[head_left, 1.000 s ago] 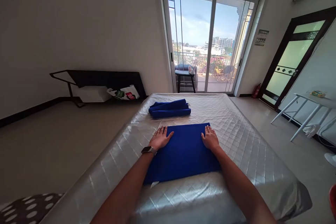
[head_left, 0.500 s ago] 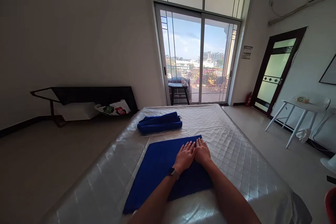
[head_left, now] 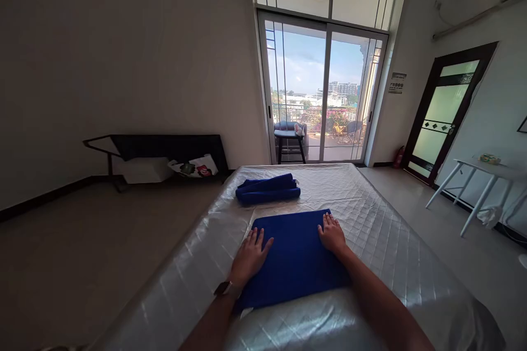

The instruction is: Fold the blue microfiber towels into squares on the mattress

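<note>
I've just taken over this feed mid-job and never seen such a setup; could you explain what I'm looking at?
There is no machine here: these are a person's own bare hands, seen from a camera worn on the head, looking forward and down. On the quilted mattress lies a flat folded blue cloth. The left hand, with a watch on its wrist, is spread over the cloth's left edge; the right hand lies near its far right corner. Neither hand grips anything. Beyond lies a second blue cloth bundle, loosely folded, and past the mattress are sliding glass doors.
</note>
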The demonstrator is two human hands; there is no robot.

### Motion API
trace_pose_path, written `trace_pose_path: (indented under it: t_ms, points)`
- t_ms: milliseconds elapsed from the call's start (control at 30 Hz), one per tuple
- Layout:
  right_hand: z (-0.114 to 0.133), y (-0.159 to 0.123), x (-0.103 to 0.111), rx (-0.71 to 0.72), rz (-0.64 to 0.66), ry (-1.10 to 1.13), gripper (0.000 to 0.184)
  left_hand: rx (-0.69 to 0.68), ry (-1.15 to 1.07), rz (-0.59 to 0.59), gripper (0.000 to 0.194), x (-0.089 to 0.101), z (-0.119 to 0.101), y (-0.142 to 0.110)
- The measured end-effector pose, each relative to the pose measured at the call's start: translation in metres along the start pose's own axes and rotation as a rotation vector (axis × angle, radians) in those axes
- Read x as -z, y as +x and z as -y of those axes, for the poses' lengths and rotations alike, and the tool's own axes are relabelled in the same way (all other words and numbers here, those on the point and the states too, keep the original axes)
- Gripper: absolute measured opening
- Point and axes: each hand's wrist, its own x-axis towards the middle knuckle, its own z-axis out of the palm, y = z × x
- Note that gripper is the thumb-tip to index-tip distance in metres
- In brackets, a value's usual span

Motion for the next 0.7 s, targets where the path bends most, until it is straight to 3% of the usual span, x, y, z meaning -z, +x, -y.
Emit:
trace_pose_path:
  t_ms: [167, 400, 700]
  points:
    - [0.003, -0.014, 0.011, 0.009, 0.019, -0.043, 0.064, 0.065, -0.003, 0.013, 0.078, 0.009, -0.013, 0.002]
    - [-0.002, -0.044, 0.002, 0.015, 0.037, -0.053, 0.066, 0.047, -0.037, 0.015, 0.076, 0.009, -0.012, 0.003]
    - [0.001, -0.048, 0.005, 0.018, 0.034, -0.055, 0.065, 0.066, -0.014, 0.068, 0.081, 0.025, -0.013, 0.005]
